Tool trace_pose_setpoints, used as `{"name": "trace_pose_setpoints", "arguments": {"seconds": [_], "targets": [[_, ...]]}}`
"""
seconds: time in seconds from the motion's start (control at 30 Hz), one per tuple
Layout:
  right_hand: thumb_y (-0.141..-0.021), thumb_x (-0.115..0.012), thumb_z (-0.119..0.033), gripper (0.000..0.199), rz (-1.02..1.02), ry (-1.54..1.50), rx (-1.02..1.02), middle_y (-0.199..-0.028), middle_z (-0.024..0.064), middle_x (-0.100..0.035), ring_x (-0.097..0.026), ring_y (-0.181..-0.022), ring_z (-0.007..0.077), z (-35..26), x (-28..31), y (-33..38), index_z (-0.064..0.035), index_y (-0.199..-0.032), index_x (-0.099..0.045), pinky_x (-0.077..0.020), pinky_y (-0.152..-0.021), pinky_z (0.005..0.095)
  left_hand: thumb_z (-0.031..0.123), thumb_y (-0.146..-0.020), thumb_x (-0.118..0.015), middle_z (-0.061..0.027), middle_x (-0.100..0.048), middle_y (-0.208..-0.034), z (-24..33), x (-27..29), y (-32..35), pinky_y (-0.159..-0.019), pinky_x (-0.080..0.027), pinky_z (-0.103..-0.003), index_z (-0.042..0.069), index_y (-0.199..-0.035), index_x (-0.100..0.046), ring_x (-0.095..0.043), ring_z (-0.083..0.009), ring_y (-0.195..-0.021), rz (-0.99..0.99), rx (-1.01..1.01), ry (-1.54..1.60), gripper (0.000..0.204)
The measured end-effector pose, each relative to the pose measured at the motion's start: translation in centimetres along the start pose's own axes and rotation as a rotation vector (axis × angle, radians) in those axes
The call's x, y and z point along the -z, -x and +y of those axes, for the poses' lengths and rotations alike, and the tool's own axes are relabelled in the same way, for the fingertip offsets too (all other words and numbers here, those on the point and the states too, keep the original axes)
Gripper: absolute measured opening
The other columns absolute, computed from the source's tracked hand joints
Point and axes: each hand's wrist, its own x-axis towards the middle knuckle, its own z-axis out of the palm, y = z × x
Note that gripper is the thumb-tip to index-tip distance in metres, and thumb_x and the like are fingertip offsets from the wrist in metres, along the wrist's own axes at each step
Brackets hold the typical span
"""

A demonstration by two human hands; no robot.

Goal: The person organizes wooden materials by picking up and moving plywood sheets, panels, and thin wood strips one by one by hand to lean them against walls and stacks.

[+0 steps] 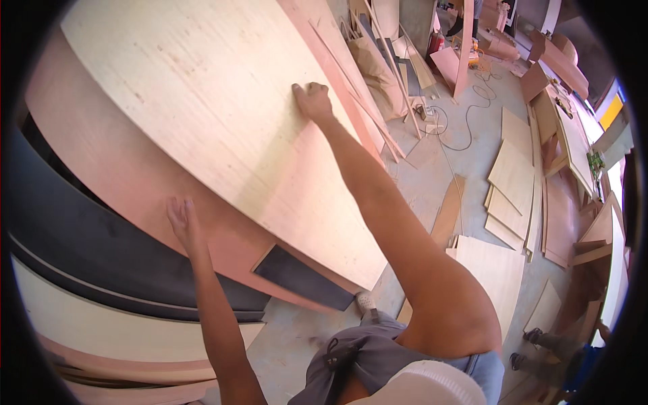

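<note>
A large pale plywood sheet (196, 94) leans in front of me, filling much of the view's upper left. My right hand (312, 102) lies on its face near the right edge, thumb apart from the partly bent fingers, gripping nothing visible. Lower down, my left hand (181, 221) has its fingers stretched out over a reddish sheet (101, 155) behind the pale one. Whether that hand touches the sheet, I cannot tell. Beside the pale sheet's lower edge shows a small dark panel (304, 275). Dark sheets (88, 229) are stacked at the left.
Several cut boards (509, 182) lie on the floor to the right, with more pale sheets (489, 270) close by me. Thin strips (358, 91) lean at the back, near a cable (466, 128). A wooden bench (574, 135) lines the right side. Another person's legs (547, 354) show at lower right.
</note>
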Motion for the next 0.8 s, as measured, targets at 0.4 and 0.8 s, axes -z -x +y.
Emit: {"name": "trace_pose_setpoints", "arguments": {"seconds": [0.4, 0.8], "targets": [[-0.078, -0.056, -0.060, 0.076, 0.004, 0.038, 0.027, -0.110, 0.0309, -0.056, -0.054, -0.107, 0.0429, -1.5, -0.4, 0.0, 0.0086, -0.109, -0.059, -0.0430, -0.092, 0.0445, 0.037, -0.094, -0.052, -0.0279, -0.048, -0.128, -3.7, -8.6, -4.5, -0.100, -0.037, -0.039, -0.013, -0.130, -0.036, -0.050, -0.0332, -0.116, 0.136, -0.120, -0.293, 0.063], [-0.085, -0.060, -0.040, 0.039, 0.031, -0.194, 0.490, -0.108, 0.0211, -0.052, -0.057, -0.094, 0.0383, -5.7, -1.6, 8.9, -0.0043, -0.102, -0.058, -0.0458, -0.082, 0.0450, 0.027, -0.094, -0.049, -0.0226, -0.059, -0.107, 3.0, -8.6, -0.8, -0.090, -0.039, -0.039, -0.008, -0.111, -0.050, -0.055, -0.0294, -0.102, 0.133, 0.000, -0.128, 0.039]]}}
